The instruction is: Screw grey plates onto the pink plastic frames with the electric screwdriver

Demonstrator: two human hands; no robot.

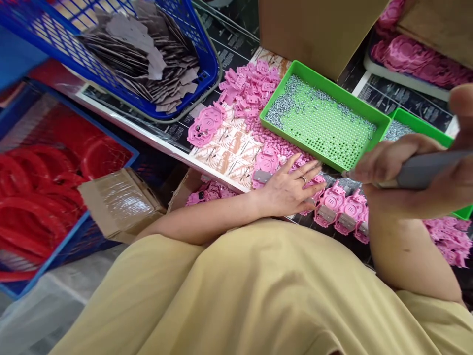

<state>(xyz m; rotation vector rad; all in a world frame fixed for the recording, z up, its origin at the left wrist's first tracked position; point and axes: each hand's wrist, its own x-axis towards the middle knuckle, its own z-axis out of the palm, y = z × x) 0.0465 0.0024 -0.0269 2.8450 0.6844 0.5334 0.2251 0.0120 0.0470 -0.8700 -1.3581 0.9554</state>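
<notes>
Tiny White Words on a Table Full of Pink Parts

The black table cover point(236, 47) has tiny white writing on it, but it is too small and blurry to read. A pale sheet point(231, 153) on top of it has a brown leafy print.

The left hand point(293, 185) lies palm down with its fingers spread out. It wears a ring point(303, 180) and rests on a row of pink parts point(332, 199) near the person's tummy. Some of these parts have flat grey plates point(347, 223) on them. The right hand point(386, 160) is wrapped around a grey tool point(428, 170). I cannot tell what the tool's tip touches.

Just past the hands is a green tray point(288, 129) full of little holes, with lots of tiny silver bits point(286, 101) in it. Small pink beads point(260, 132) lie beside it, and a heap of pink pieces point(251, 88) sits near its left end. More grey plates fill a blue basket point(212, 64). Down on the left, a blue crate point(70, 241) holds red rings point(33, 172).
</notes>
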